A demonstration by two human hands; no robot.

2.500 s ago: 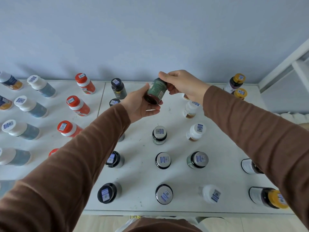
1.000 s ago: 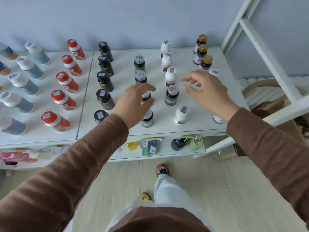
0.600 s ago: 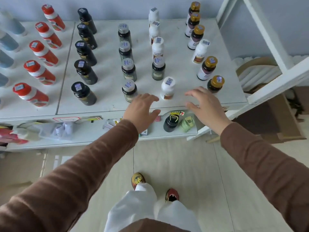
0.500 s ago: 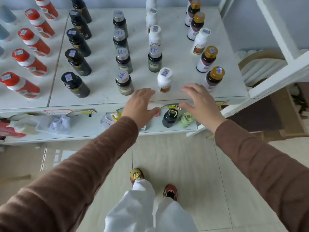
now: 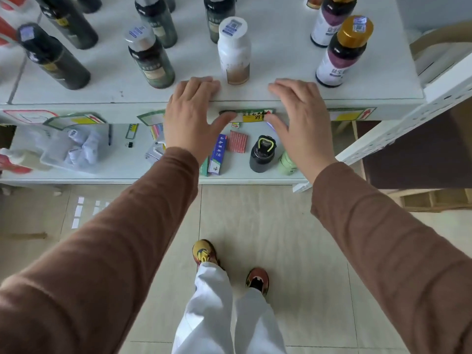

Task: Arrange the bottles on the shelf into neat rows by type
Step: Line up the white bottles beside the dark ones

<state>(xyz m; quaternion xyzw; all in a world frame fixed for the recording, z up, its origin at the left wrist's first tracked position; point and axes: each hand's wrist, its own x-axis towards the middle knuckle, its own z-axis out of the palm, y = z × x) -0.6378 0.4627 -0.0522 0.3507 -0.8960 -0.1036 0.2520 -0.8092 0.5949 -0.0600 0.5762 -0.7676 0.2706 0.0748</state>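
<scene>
White shelf (image 5: pixel 281 93), front edge: left hand (image 5: pixel 190 116) and right hand (image 5: pixel 301 118), fingers straight and spread, holding nothing. White bottle (image 5: pixel 233 51) upright between them, just behind; dark bottles (image 5: pixel 150 60) in rows leftward.

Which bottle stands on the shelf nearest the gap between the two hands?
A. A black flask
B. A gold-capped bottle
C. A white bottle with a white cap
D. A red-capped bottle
C: the white bottle stands upright at the shelf's front edge, between the left hand and right hand.
</scene>
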